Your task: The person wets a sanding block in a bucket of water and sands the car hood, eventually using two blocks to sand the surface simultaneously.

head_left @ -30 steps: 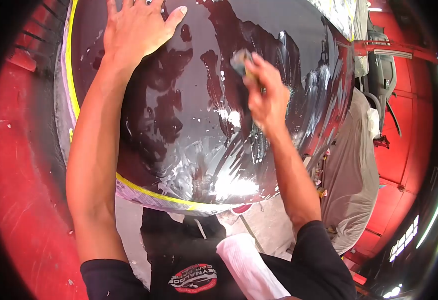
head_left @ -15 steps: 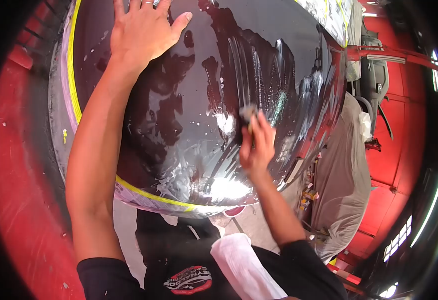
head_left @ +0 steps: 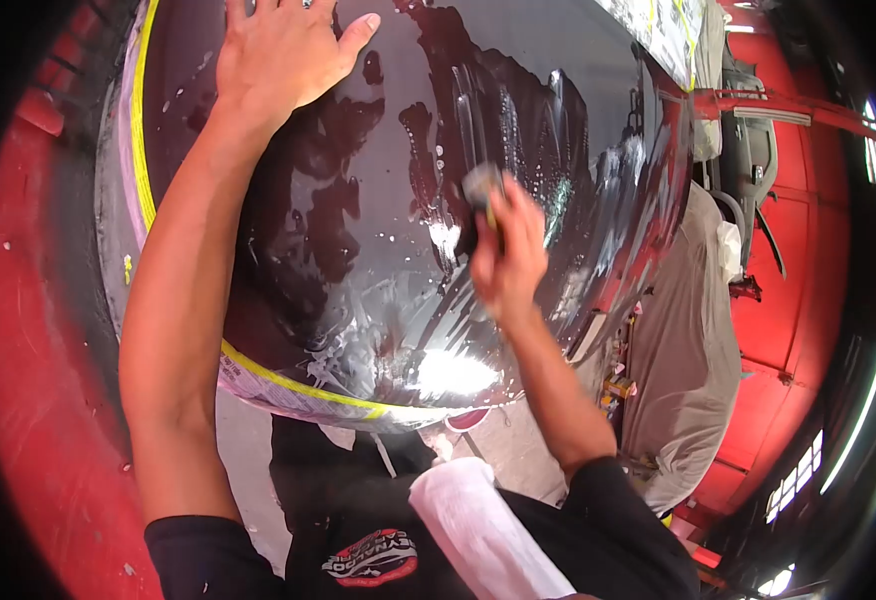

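Observation:
A dark car panel (head_left: 398, 220), wet and streaked with whitish suds, spreads out before me. Yellow masking tape (head_left: 268, 376) and printed paper follow its near and left edges. My left hand (head_left: 276, 55) lies flat on the panel's upper left, fingers stretched and partly cut off by the frame's top; a ring shows. Near the panel's middle, my right hand (head_left: 511, 250) is closed around a small grey sanding block (head_left: 482, 184) with a bit of yellow showing. The block is against the wet surface and slightly blurred; its underside is hidden.
A white towel (head_left: 483, 525) hangs over my black shirt. Below the panel's near edge stands a reddish tub (head_left: 466, 420), partly hidden. To the right are a grey cloth cover (head_left: 683, 370) and a red wall (head_left: 788, 330). Masking paper (head_left: 663, 35) covers the area at upper right.
My right hand has slid the sanding block forward, up and slightly left across the panel. My left hand stays flat in nearly the same place.

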### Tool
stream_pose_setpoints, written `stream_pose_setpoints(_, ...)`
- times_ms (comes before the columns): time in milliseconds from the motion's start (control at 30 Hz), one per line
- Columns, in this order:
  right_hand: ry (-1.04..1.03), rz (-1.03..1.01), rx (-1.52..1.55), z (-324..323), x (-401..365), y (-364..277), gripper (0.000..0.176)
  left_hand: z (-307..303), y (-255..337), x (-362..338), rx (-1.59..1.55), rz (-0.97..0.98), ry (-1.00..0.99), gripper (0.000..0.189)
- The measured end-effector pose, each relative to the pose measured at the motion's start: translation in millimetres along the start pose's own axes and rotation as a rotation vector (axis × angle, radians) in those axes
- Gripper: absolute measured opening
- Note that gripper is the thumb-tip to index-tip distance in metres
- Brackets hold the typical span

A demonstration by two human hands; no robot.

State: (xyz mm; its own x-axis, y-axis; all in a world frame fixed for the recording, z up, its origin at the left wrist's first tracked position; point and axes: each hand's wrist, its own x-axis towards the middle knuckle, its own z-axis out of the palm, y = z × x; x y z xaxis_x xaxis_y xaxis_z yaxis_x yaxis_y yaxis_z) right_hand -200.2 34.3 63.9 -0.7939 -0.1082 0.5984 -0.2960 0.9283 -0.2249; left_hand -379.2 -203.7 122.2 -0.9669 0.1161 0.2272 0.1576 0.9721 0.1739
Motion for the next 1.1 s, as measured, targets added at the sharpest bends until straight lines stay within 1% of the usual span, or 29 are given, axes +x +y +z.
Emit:
stream_pose_setpoints(33,0.019,-0.065,0.021,16.1,42.0,-1.4,0.032,0.2,-0.9,1.0,0.001,-0.006,0.009,0.074)
stream_pose_setpoints(67,0.005,-0.047,0.046,31.4,77.1,-1.5,0.029,2.1,-0.5,-2.0,0.000,-0.008,0.005,0.074)
stream_pose_setpoints(100,0.018,-0.076,0.029,46.6,106.2,-0.3,0.026,3.5,-0.7,-2.8,0.007,-0.015,-0.001,0.074)
stream_pose_setpoints(133,0.021,-0.048,0.010,52.0,114.3,-3.1,0.026,4.3,-1.5,-3.4,-0.019,-0.009,0.010,0.074)
stream_pose_setpoints(200,-0.021,-0.012,0.054,28.8,69.7,-3.7,0.028,1.6,-3.8,-3.2,-0.052,-0.003,0.033,0.074)
stream_pose_setpoints(233,0.015,-0.043,0.076,11.6,30.0,-3.9,0.031,-0.4,-3.5,-2.2,-0.040,0.004,0.023,0.073)
stream_pose_setpoints(267,0.038,-0.049,0.020,-0.6,-22.9,6.9,0.032,-0.5,-2.5,-0.5,-0.033,0.012,0.007,0.073)
stream_pose_setpoints(300,-0.020,0.045,-0.024,-25.6,-44.0,-14.1,0.032,0.8,-2.9,0.6,-0.044,0.004,0.007,0.073)
stream_pose_setpoints(367,-0.011,0.041,0.011,-20.0,-40.8,1.0,0.032,3.4,0.4,-0.3,-0.004,-0.018,0.013,0.073)
stream_pose_setpoints(400,0.001,0.023,0.057,-13.4,-21.0,3.3,0.033,2.4,1.1,-1.0,-0.006,-0.022,0.012,0.073)
stream_pose_setpoints(467,-0.002,0.009,0.039,8.4,42.9,8.3,0.033,-1.7,-2.7,-2.3,-0.007,0.002,-0.030,0.073)
stream_pose_setpoints(533,-0.038,-0.001,-0.012,17.6,72.0,12.5,0.033,3.9,-5.4,-1.4,-0.040,0.003,-0.029,0.073)
stream_pose_setpoints(567,-0.018,0.028,0.091,10.5,56.4,10.3,0.038,6.6,-6.3,-1.3,-0.079,0.015,-0.014,0.073)
stream_pose_setpoints(600,-0.030,0.018,0.060,-1.2,28.1,14.1,0.039,7.1,-6.0,-2.8,-0.085,0.012,-0.009,0.073)
stream_pose_setpoints(667,0.020,-0.009,0.019,-16.6,-37.3,18.5,0.040,7.1,-3.4,-2.4,-0.009,0.018,0.068,0.073)
stream_pose_setpoints(767,0.072,-0.007,0.015,3.6,1.6,11.4,0.037,5.4,-1.4,-2.2,0.001,-0.020,0.030,0.073)
stream_pose_setpoints(833,0.018,-0.073,-0.015,32.7,78.4,16.5,0.035,9.0,-4.8,1.6,-0.020,-0.008,0.026,0.073)
stream_pose_setpoints(867,-0.016,-0.057,0.023,43.9,103.7,16.3,0.035,10.7,-6.5,0.7,-0.042,0.016,0.020,0.074)
stream_pose_setpoints(933,-0.023,-0.023,0.053,27.9,86.3,11.3,0.030,8.0,-6.9,-4.3,-0.041,0.018,0.016,0.074)
stream_pose_setpoints(1000,0.011,-0.057,0.048,2.5,8.5,21.4,0.033,3.6,-6.0,1.0,-0.058,0.022,0.038,0.075)
stream_pose_setpoints(1033,-0.010,-0.012,0.013,-15.4,-34.2,16.9,0.035,3.9,-5.5,2.0,-0.055,0.009,0.032,0.075)
stream_pose_setpoints(1067,-0.035,0.038,-0.021,-27.8,-59.9,12.2,0.037,5.6,-4.5,1.0,-0.051,-0.003,0.018,0.075)
stream_pose_setpoints(1100,-0.034,0.042,-0.025,-24.8,-50.2,12.1,0.037,7.6,-3.1,0.3,-0.053,0.003,0.018,0.075)
